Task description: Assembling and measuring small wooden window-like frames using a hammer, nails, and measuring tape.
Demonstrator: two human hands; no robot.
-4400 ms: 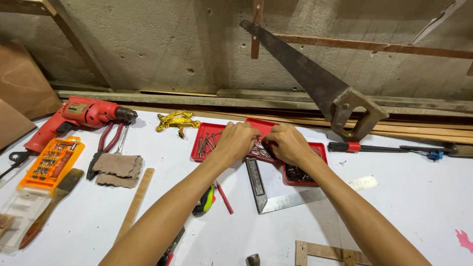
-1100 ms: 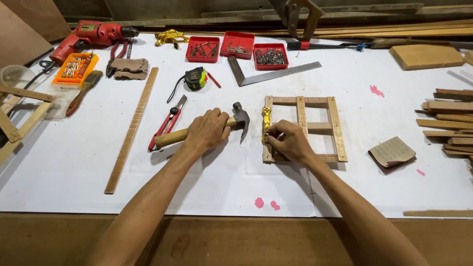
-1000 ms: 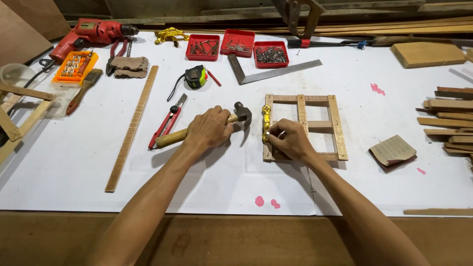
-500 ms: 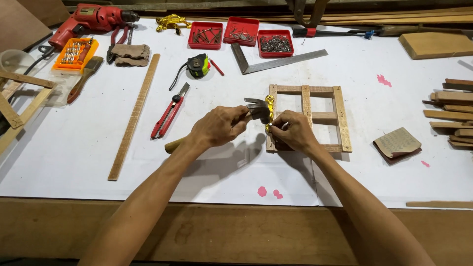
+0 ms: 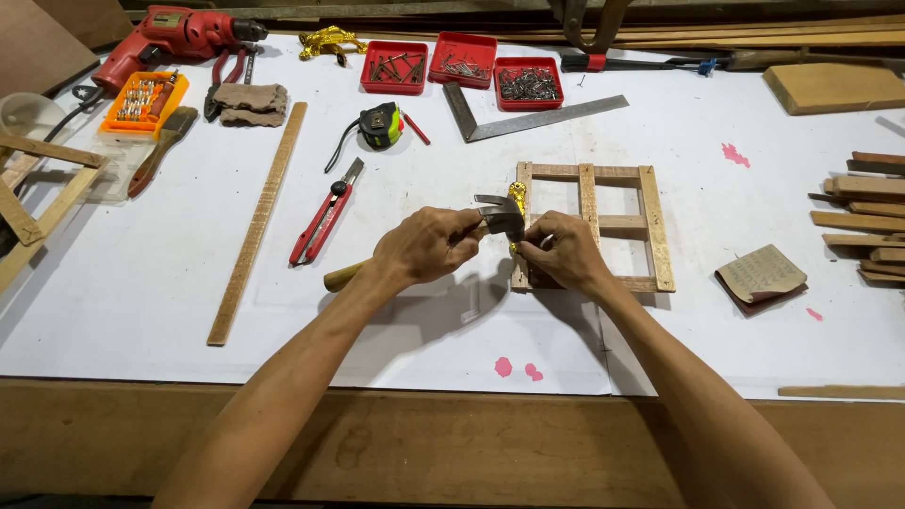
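My left hand point(image 5: 429, 247) grips a claw hammer point(image 5: 497, 215) close to its steel head, the wooden handle sticking out behind the wrist. The hammer head sits against a gold-coloured fitting point(image 5: 517, 196) on the left rail of a small wooden frame point(image 5: 649, 226). My right hand point(image 5: 563, 254) rests on the frame's lower left corner with fingertips pinched by the fitting; what they pinch is hidden.
Three red trays point(image 5: 460, 64) of nails and screws, a steel square point(image 5: 537, 115), a tape measure point(image 5: 381, 125), red cutters point(image 5: 325, 214), a long wooden strip point(image 5: 256, 219), a red drill point(image 5: 170, 38), folded sandpaper point(image 5: 762, 275) and stacked slats point(image 5: 867, 212) lie around.
Earlier both hands were at the red trays. Since a second ago my left hand has slid up the handle toward the hammer head and brought it against the fitting.
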